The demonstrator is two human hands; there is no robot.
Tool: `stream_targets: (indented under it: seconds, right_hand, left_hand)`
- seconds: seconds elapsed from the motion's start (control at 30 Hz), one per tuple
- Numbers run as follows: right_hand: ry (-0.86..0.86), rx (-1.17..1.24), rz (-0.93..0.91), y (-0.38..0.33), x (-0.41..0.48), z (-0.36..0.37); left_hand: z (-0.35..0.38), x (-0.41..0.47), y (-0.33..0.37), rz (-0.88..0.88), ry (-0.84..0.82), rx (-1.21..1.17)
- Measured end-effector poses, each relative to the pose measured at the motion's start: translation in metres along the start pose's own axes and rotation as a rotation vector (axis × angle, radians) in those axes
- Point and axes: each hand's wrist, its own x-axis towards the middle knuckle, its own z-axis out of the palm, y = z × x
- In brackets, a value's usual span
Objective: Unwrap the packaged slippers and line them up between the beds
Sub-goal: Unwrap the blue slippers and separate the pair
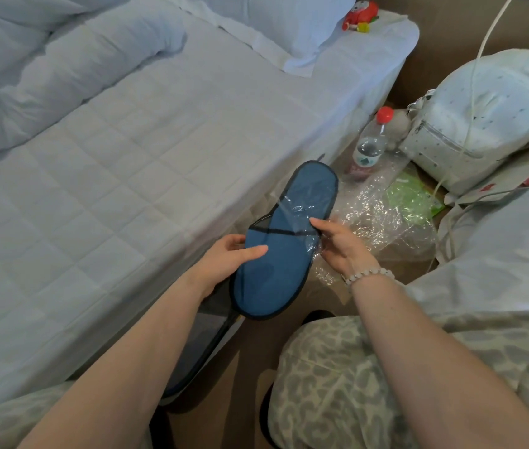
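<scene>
A flat blue slipper (276, 264) with black trim is held over the floor between the two beds. My left hand (227, 257) grips its left edge, thumb on top of the toe band. My right hand (341, 244) pinches the slipper's right edge together with clear plastic wrap (305, 205) that still covers part of its heel half. A second slipper (201, 345) lies lower down against the left bed, partly hidden by my left forearm.
Crumpled clear packaging (383, 215) and a green packet (415, 199) lie on the brown floor (396, 273). A water bottle (370, 147) with a red cap and a white backpack (470, 131) stand further back. White beds flank both sides.
</scene>
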Motion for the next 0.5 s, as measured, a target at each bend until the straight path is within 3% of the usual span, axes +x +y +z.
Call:
stream_targets:
  seconds: [0.2, 0.33, 0.5]
  right_hand:
    - [-0.021, 0.018, 0.022, 0.006, -0.01, 0.013]
    - [-0.005, 0.137, 0.049, 0.008, -0.011, 0.008]
    - [0.005, 0.037, 0.051, 0.011, -0.006, 0.006]
  left_hand:
    - [0.012, 0.002, 0.001, 0.115, 0.143, -0.051]
    - [0.015, 0.002, 0.001, 0.106, 0.168, -0.039]
    - [0.015, 0.003, 0.001, 0.053, 0.169, -0.042]
